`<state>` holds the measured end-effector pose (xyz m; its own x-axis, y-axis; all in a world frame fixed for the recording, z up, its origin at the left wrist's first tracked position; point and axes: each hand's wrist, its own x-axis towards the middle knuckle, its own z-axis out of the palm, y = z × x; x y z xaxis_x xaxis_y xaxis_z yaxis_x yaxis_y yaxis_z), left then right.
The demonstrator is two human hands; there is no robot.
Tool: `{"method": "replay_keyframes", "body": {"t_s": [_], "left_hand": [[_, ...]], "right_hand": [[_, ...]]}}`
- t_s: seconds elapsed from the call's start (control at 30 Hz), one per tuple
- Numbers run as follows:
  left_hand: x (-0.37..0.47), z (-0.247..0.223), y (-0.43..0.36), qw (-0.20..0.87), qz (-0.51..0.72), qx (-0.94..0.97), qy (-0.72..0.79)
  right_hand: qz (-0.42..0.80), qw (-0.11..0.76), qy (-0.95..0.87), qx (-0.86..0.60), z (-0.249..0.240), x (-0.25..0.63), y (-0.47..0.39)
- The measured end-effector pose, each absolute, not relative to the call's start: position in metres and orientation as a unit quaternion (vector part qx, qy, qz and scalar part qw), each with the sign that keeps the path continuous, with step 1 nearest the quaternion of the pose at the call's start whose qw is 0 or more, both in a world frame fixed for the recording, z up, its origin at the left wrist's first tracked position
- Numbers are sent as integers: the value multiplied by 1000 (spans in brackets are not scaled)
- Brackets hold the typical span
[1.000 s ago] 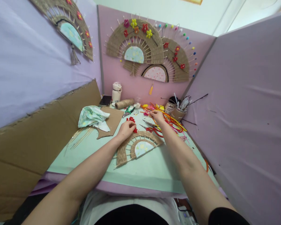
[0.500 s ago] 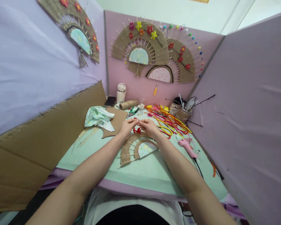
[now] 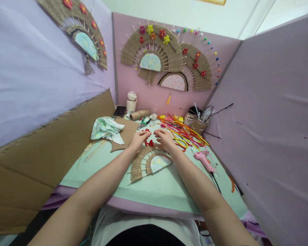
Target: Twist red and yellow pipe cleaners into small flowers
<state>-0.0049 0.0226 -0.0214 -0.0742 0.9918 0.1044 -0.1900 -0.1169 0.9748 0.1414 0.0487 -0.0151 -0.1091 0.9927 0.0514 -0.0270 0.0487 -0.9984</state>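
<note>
My left hand [image 3: 140,140] is at the red pieces [image 3: 146,130], its fingers drawn close together at the tips; I cannot tell whether they pinch one. My right hand [image 3: 164,137] faces it, just apart, with the fingers curled and slightly parted; I cannot tell whether anything small sits between them. A red flower [image 3: 150,143] lies on the table [image 3: 169,191] between my hands; the twine fan [image 3: 137,169] lies flat nearer me, between my forearms.

To my right are the tangled pipe cleaners [image 3: 192,131], with the pink glue gun [image 3: 204,161] nearer me; the cup [image 3: 199,126] of sticks stands behind. To my left the crumpled cloth [image 3: 106,128] lies partly over the cardboard [image 3: 129,132], beside thin skewers [image 3: 96,150]; beyond them are the twine roll [image 3: 140,114], the bottle [image 3: 131,103] and the phone [image 3: 120,110].
</note>
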Motion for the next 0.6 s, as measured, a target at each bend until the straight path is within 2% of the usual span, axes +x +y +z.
{"method": "replay_keyframes", "body": {"t_s": [0.07,0.17,0.27,0.5,0.53,0.6], "left_hand": [[-5,-22,23,507,577,463,442],[-4,-24,23,515,562,462,453],[-4,-25,22,523,557,459,453],[-3,-21,18,542,524,481,447],[-2,-20,16,547,511,491,445],[-1,-18,12,561,480,515,435]], "right_hand": [[416,498,-571,-503,-17,153,66],[237,431,-622,-609,-19,175,94],[187,414,-612,-647,-20,194,114],[169,384,-643,-640,-14,196,100],[182,385,-659,-620,-12,191,91],[292,389,-687,-539,-6,182,69]]}}
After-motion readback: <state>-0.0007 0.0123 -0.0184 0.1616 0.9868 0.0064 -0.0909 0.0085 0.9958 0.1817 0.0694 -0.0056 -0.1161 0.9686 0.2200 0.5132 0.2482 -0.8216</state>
